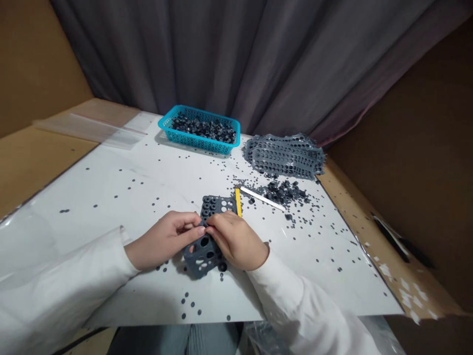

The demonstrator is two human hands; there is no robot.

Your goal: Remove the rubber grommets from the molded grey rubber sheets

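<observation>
A dark grey rubber sheet [205, 250] with round holes lies on the white table [111, 197] in front of me. My left hand [164, 239] and my right hand [238, 240] both rest on it, fingertips pinching together at its middle. Some rings still sit in the sheet's far end, while the near end shows holes. A yellow strip [238, 201] lies just beyond my right hand.
A blue basket [199, 142] with several small dark rings stands at the back. A stack of grey perforated sheets [284, 155] lies to its right. A loose pile of rings [286, 192], a white stick [262, 198] and scattered punched dots cover the table. A clear plastic bag [92, 129] lies far left.
</observation>
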